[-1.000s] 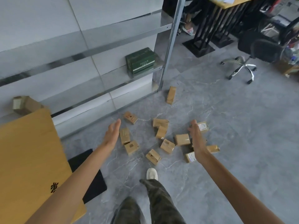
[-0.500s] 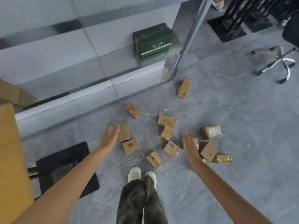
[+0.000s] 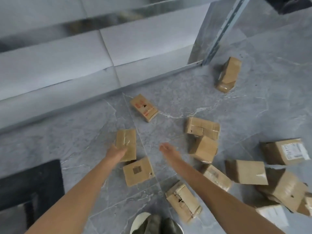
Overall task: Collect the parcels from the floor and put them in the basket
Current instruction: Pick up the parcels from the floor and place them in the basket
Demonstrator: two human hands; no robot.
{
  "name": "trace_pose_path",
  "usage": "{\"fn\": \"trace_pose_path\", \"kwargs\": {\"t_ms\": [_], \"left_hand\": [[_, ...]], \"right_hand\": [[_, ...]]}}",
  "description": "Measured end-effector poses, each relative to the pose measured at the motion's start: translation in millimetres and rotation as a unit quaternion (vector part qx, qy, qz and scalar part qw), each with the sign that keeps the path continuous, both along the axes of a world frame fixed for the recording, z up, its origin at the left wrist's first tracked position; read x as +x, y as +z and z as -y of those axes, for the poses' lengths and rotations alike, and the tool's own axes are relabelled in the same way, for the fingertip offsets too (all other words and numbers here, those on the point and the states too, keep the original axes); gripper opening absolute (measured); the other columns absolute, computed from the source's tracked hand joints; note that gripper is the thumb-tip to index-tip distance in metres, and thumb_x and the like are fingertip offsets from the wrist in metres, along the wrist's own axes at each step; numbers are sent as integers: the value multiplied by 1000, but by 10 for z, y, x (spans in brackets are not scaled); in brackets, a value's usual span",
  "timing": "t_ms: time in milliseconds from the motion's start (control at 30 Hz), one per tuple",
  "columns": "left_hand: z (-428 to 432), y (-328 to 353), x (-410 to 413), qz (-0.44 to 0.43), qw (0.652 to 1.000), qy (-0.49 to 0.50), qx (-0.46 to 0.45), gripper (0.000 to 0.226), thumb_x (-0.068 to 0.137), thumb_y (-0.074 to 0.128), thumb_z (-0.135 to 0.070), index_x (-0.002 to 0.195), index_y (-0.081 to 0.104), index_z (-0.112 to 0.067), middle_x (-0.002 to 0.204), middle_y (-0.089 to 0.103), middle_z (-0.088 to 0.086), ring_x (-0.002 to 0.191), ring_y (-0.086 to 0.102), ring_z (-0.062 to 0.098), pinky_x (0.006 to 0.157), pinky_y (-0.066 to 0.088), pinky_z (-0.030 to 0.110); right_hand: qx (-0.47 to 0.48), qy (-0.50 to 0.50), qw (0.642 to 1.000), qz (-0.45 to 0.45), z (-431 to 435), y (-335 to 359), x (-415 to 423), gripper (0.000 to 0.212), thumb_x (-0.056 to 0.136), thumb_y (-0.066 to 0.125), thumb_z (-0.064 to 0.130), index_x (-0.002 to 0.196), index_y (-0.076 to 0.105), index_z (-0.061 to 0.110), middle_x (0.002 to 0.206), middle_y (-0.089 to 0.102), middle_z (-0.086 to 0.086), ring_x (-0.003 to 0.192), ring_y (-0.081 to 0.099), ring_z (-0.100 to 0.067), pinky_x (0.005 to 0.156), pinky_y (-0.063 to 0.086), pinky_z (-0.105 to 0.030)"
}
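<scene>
Bent lower and reached both hands down since earlier. Set left hand [image 3: 116, 151] on one taped brown cardboard parcel [image 3: 127, 141], grip too blurred to tell; held right hand [image 3: 168, 149] spread above grey stone floor [image 3: 81, 132]. Counted at least twelve parcels [image 3: 202, 128] there

One camera rides on the person's head, tilted steeply down at the grey floor [image 3: 253, 115] just ahead of their shoe [image 3: 140, 222]. It hangs fairly near the scattered cardboard parcels [image 3: 204, 149], facing the foot of the wall [image 3: 67, 92].
</scene>
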State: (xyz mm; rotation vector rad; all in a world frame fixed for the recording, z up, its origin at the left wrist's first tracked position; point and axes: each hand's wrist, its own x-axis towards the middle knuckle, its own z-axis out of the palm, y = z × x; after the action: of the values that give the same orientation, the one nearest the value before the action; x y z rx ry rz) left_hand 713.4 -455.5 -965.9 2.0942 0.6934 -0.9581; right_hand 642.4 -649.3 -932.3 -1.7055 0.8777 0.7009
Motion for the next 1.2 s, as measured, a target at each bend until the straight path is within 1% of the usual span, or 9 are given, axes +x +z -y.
{"fn": "trace_pose_path", "kwargs": {"t_ms": [233, 367, 467, 533, 667, 767, 900, 1033, 1200], "left_hand": [[-34, -943, -161, 68, 993, 90, -21, 63, 79, 74, -21, 130, 42, -3, 127, 55, 15, 115, 54, 30, 86, 41, 30], [34, -370, -175, 142, 984, 101, -46, 63, 69, 82, -26, 118, 47, -7, 114, 60, 10, 96, 58, 20, 75, 42, 23], [247, 560, -147, 210, 973, 66, -73, 60, 66, 83, -19, 111, 45, -8, 106, 52, 4, 91, 54, 15, 64, 41, 13], [485, 1342, -265, 231, 966, 40, -111, 52, 71, 78, -13, 107, 40, -10, 103, 53, 7, 91, 58, 23, 66, 52, 27], [919, 2882, -769, 276, 947, -130, -98, 78, 77, 71, -22, 139, 25, -11, 141, 37, 11, 129, 40, 27, 101, 40, 49], [1008, 4012, -946, 290, 939, -144, -119, 80, 83, 61, -36, 147, 17, -23, 154, 20, -1, 141, 19, 19, 114, 23, 48], [870, 5448, -856, 366, 898, -149, -194, 53, 87, 57, -25, 135, 35, -34, 142, 33, -18, 132, 27, 1, 110, 34, 38], [671, 6753, -601, 475, 848, -116, -203, 65, 83, 64, -14, 138, 30, -25, 145, 30, -5, 134, 29, 8, 108, 39, 36], [438, 8177, -575, 395, 813, -80, -421, 82, 80, 71, -9, 142, 21, -29, 142, 44, -2, 119, 54, 5, 90, 53, 31]], "right_hand": [[49, 170, 984, 37, -769, -1116, 269, 41, 100, 38, 25, 139, 39, 14, 129, 56, -11, 115, 54, -28, 90, 44, -34], [59, 32, 992, 104, -735, -625, 242, 39, 97, 48, 21, 133, 43, 7, 125, 57, -13, 108, 57, -23, 86, 50, -28], [68, -77, 985, 142, -633, 216, 164, 44, 91, 61, 26, 126, 43, 7, 113, 61, -8, 86, 60, -8, 64, 49, -11], [54, -118, 979, 154, -547, 889, 100, 44, 85, 68, 30, 117, 45, 11, 104, 63, -4, 80, 61, -4, 63, 51, -13], [2, -153, 977, 146, -161, 2444, 12, 78, 63, 76, 53, 122, 44, 14, 116, 61, -7, 101, 63, -20, 87, 54, -38], [21, -148, 977, 149, 129, 3606, -87, 66, 73, 78, 41, 125, 46, 15, 113, 65, -8, 97, 67, -20, 86, 56, -40], [72, -166, 966, 184, 280, 5056, -152, 55, 78, 70, 41, 125, 50, 20, 105, 71, -4, 92, 70, -20, 84, 56, -42], [177, -159, 941, 241, 184, 6382, -176, 63, 72, 66, 52, 127, 52, 23, 113, 70, -3, 106, 66, -21, 92, 51, -44], [252, -80, 904, 337, 51, 7726, -359, 58, 81, 58, 56, 130, 53, 26, 125, 64, -3, 118, 59, -20, 99, 46, -44]]}}
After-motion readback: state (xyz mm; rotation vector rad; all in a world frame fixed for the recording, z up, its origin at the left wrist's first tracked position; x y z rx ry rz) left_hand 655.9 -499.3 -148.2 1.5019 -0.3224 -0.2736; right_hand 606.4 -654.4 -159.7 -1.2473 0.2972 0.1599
